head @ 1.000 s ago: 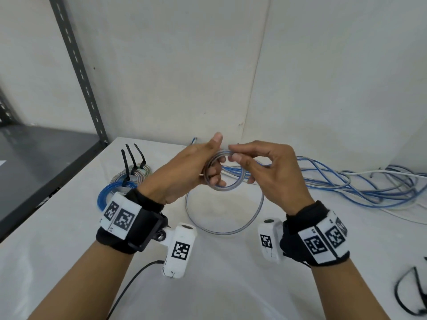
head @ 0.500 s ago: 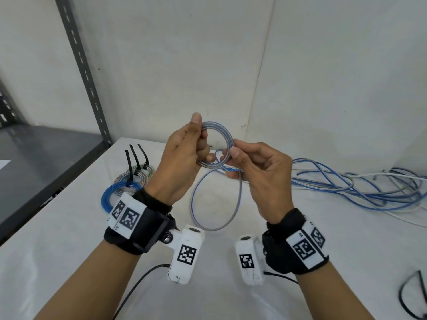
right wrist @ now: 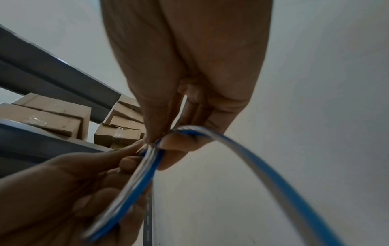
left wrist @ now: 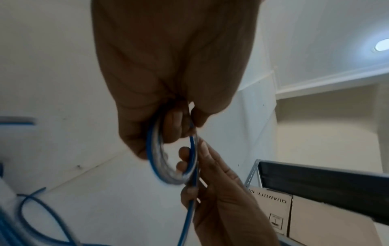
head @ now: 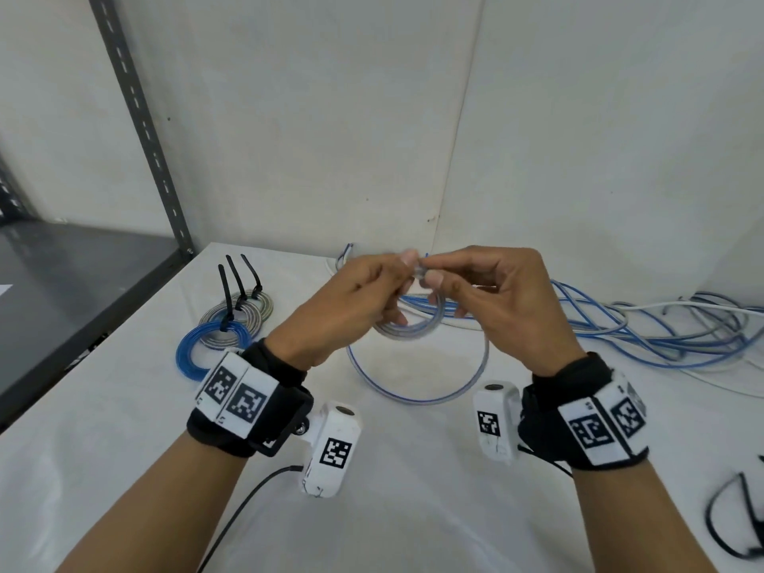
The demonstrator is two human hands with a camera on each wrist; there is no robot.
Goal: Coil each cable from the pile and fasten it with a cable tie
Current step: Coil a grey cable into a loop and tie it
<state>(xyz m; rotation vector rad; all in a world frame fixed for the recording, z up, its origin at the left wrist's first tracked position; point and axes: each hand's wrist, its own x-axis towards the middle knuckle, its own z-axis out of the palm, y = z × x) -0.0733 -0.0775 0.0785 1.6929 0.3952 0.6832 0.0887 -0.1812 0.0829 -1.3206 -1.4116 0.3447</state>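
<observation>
Left hand [head: 351,308]: raised above the white table [head: 124,407], fingers curled round a small coil [head: 407,330] of blue-and-grey cable, thumb pressed on the coil's upper edge. In the left wrist view the coil [left wrist: 168,159] showed several turns gathered against the fingers.

Right hand [head: 500,308]: held just beside the left, thumb and forefinger pinching the same cable at the top of the coil, fingertips of both hands nearly touching. In the right wrist view the cable [right wrist: 263,166] arched away from the pinch toward the lower right.

Loose end of cable [head: 417,397]: one wide loop hung from the coil and lay on the table below the hands.

Cable pile [head: 645,324]: blue and white strands, tangled, on the table to the right of the hands, reaching back to the wall.

Finished coils [head: 231,324]: three, overlapping, one blue and two greyish, each bound with a black cable tie [head: 225,297] whose tail stood upright; on the table left of the hands.

Loose black ties [head: 740,519]: at the table's right edge, blurred.

Grey metal shelf [head: 74,283]: to the left of the table.

Cardboard boxes [right wrist: 50,116]: on shelving, seen in the wrist views.
</observation>
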